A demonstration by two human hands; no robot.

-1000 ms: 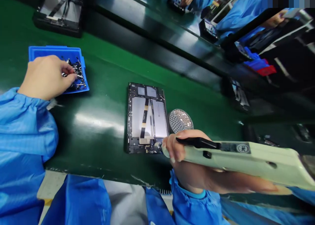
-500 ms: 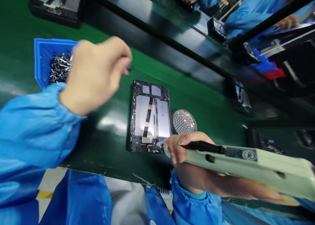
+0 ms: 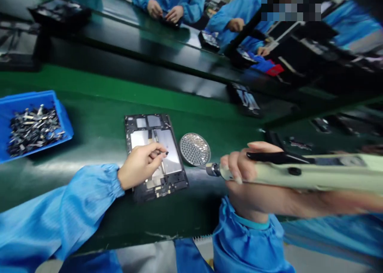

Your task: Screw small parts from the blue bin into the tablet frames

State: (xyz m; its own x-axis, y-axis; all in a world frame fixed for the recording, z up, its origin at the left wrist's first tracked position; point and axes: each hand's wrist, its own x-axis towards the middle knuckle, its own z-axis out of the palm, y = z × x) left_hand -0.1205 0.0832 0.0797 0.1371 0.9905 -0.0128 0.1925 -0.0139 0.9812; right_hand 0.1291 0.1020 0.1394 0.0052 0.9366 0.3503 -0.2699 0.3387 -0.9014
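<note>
An opened tablet (image 3: 172, 161) lies on the green bench, its silver inner plates and dark circuit strip showing. Over its middle is my left hand (image 3: 143, 163), closed in a pinch on a small dark part (image 3: 166, 153) too small to name. Part of the tablet is hidden under that hand. My right hand (image 3: 242, 169) is wrapped round a pale green electric screwdriver (image 3: 272, 177) with a black lever. The screwdriver's metal tip points left, off the tablet's right side. Between the two, slightly farther back, stands a round screw dish (image 3: 195, 149) with small screws in its holes.
A blue bin (image 3: 64, 119) full of small metal and black parts stands at the left. Behind the bench run dark rails carrying trays of devices, such as a black tray (image 3: 58, 14). Co-workers in blue sleeves (image 3: 196, 4) work across the line.
My left hand has moved from beside the blue bin rightward to over the tablet. The screwdriver tip has come away from the tablet's lower right corner. The whole view has shifted.
</note>
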